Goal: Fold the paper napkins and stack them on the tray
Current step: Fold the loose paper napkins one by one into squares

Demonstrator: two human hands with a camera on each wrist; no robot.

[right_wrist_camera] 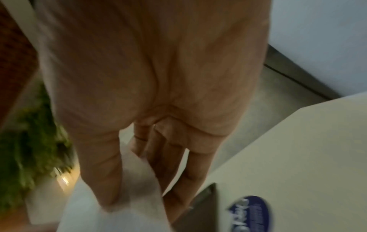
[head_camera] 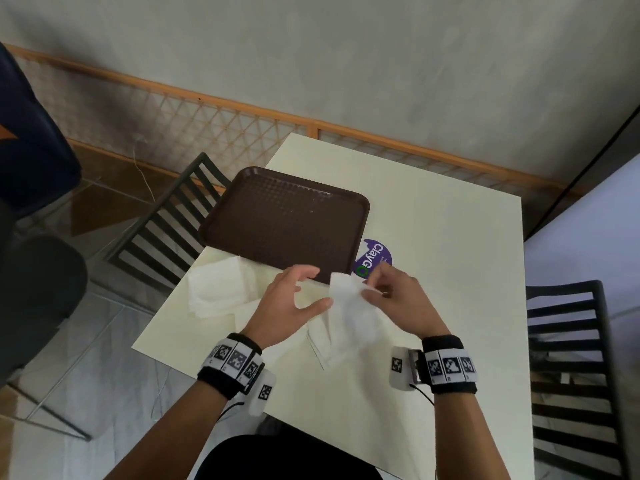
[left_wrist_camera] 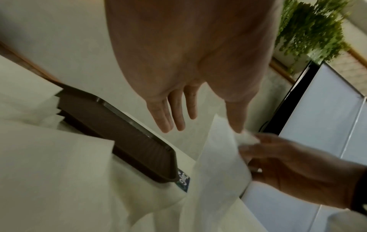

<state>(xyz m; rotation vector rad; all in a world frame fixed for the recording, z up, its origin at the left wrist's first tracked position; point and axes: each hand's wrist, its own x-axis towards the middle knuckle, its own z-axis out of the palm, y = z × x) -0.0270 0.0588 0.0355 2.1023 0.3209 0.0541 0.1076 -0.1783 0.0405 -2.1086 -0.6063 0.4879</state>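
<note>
While the right hand point(head_camera: 391, 299) pinches one paper napkin point(head_camera: 349, 306) at centre frame, the left hand point(head_camera: 291, 299) is spread and holds nothing.
The napkin is thin, limp, easily torn: better hold its corners. The tray point(head_camera: 360, 202) lies bare above; spare napkins point(head_camera: 221, 289) lie left.

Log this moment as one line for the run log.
right hand: pinches white paper napkin | left hand: open, thumb touching it | brown plastic tray: holds no napkins
</note>
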